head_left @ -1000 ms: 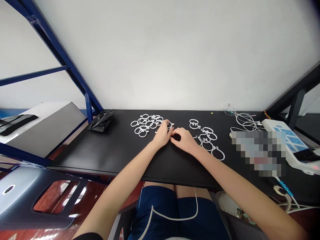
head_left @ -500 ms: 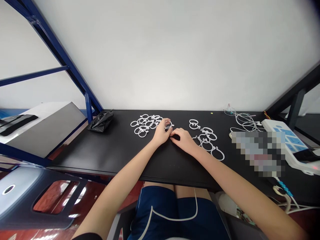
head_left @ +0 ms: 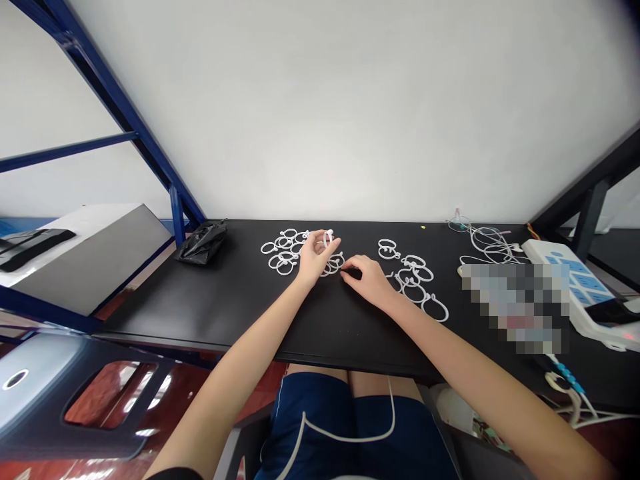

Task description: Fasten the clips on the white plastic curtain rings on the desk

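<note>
My left hand [head_left: 314, 260] is raised slightly above the black table [head_left: 240, 300], its thumb and fingers closed on a white curtain ring [head_left: 328, 239] that stands on edge. A few more white rings [head_left: 331, 268] lie overlapping just under and beside it. My right hand [head_left: 369, 277] rests low over the tabletop with thumb and index finger pinched at the right rim of those rings. Its fingertips partly hide what they grip. To the left lies a loose pile of white rings [head_left: 285, 261]; another spread of rings [head_left: 414, 290] lies right of my right hand.
A crumpled black plastic bag [head_left: 203, 241] sits at the table's left end. On the right are tangled white cables [head_left: 493, 241], a blurred-out object [head_left: 520, 307] and a white power strip [head_left: 575, 280]. A white wall [head_left: 350, 120] rises behind the table.
My left hand has lifted and shifted a little left with a ring in its fingers, uncovering rings on the table between the hands. My right hand has stayed in place.
</note>
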`<state>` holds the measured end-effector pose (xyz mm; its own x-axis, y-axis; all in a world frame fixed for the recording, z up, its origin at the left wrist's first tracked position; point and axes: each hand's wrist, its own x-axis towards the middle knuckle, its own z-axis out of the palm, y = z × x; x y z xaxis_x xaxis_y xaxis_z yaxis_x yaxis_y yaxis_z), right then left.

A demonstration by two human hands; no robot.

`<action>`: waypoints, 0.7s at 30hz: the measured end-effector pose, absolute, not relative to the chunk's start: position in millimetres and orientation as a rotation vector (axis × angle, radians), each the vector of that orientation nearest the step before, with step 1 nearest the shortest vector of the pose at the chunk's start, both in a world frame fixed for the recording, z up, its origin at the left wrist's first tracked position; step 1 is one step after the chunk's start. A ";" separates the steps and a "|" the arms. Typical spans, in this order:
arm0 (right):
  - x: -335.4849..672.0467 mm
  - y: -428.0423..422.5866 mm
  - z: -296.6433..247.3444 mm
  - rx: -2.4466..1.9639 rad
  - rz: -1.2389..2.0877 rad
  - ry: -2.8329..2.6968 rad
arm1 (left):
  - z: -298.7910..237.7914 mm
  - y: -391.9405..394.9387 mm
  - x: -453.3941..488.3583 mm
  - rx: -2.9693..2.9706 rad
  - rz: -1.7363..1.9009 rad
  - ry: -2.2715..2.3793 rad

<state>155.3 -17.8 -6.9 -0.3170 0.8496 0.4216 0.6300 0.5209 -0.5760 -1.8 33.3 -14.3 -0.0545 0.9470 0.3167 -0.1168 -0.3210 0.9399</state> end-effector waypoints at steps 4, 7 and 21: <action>155.1 -19.1 -5.5 -1.169 0.364 -2.065 | -13.1 35.7 -5.3 1.300 1.519 1.066; 154.5 -20.0 -6.8 -1.117 0.340 -2.223 | -16.6 37.2 -8.4 1.377 1.520 1.159; 154.2 -18.6 -11.2 -1.198 0.437 -2.295 | -14.9 25.2 -10.0 2.040 1.281 1.390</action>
